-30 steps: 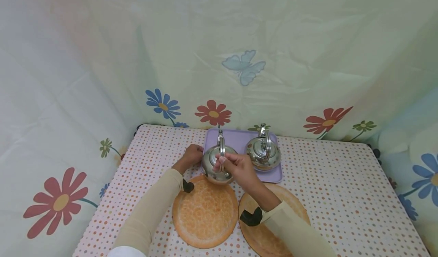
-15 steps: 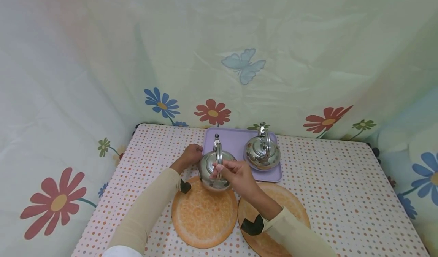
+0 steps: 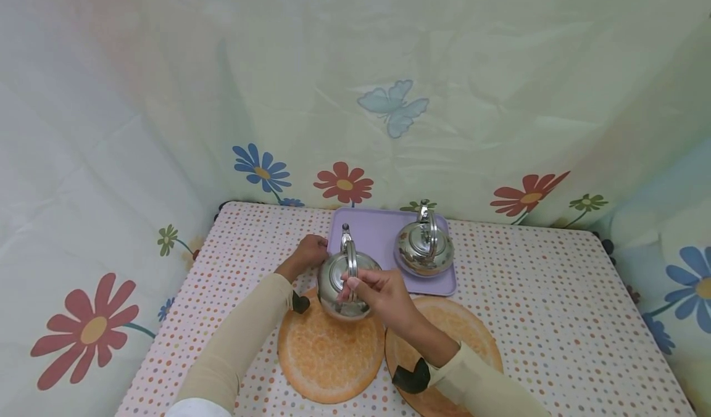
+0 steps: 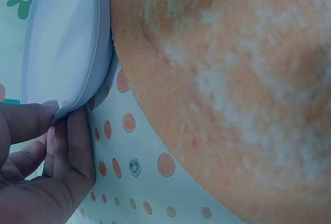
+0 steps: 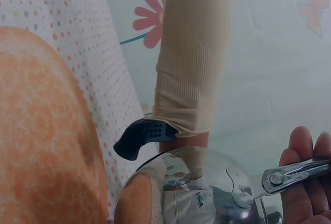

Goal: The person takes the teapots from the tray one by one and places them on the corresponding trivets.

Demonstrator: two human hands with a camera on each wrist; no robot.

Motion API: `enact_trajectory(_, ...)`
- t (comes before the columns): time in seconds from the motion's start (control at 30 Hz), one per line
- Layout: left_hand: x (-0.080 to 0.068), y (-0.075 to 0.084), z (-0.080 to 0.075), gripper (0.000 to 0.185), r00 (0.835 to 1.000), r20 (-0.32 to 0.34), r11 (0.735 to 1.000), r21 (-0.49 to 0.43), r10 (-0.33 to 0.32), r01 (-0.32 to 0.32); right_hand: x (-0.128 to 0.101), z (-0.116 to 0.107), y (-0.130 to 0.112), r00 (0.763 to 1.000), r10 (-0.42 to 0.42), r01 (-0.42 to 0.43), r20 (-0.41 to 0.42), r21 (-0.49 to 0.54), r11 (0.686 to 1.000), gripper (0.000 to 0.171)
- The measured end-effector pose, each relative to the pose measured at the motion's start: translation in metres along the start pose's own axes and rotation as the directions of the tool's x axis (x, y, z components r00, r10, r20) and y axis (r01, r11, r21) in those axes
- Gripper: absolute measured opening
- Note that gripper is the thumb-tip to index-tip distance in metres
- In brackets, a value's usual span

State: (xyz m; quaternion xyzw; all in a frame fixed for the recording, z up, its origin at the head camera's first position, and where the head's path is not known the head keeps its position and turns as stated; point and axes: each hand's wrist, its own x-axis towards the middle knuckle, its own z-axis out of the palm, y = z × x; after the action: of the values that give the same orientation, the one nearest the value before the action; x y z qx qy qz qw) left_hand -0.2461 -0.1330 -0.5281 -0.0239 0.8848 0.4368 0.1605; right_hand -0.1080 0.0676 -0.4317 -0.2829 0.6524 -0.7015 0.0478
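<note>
Dotted cloth point(image 3: 555, 306) covers the table in front of me. Nearest lie two round orange mats, the left mat point(image 3: 330, 364) in plain view and the right mat point(image 3: 466, 327) partly under my forearm. Over the far edge of the left one is the near kettle point(image 3: 336, 281), its handle point(image 3: 352, 260) gripped by my right hand point(image 3: 386, 300); I cannot tell whether its base touches the mat. It is roughly upright, spout point(image 3: 345, 237) pointing away from me and slightly left, with the handle arching along that same front-to-back line. Compared with a second ago, this kettle has come towards me and a little left, baring more of the lilac tray point(image 3: 374, 232). My left hand point(image 3: 310, 253) pinches the tray's left edge, thumb above and fingers below, as it did then. On the tray's right side the other kettle point(image 3: 422, 250) stays put, its spout also facing away. Beyond hangs a pale backdrop point(image 3: 500, 96) with printed flowers point(image 3: 344, 184) and a blue butterfly point(image 3: 394, 107).
</note>
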Motion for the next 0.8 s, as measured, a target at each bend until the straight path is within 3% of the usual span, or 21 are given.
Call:
enact_trajectory(0.33, 0.005, -0.005, 0.001, 0.027, 1.000, 0.009, 1.000, -0.006, 0.001, -0.001, -0.009, 0.010, 0.006, 0.999, 0.017, -0.019, 0.041, 0.053, 0.998, 0.024)
enact_trajectory(0.53, 0.004, -0.004, 0.002, 0.033, 1.000, 0.021, 0.998, -0.055, 0.009, -0.008, -0.015, 0.018, 0.011, 0.997, 0.012, -0.019, 0.075, 0.099, 0.995, 0.025)
enact_trajectory(0.8, 0.003, -0.004, 0.001, 0.037, 0.999, 0.036, 0.996, -0.094, -0.004, 0.007, -0.020, 0.025, 0.012, 0.996, -0.005, -0.003, 0.093, 0.085, 0.996, 0.023)
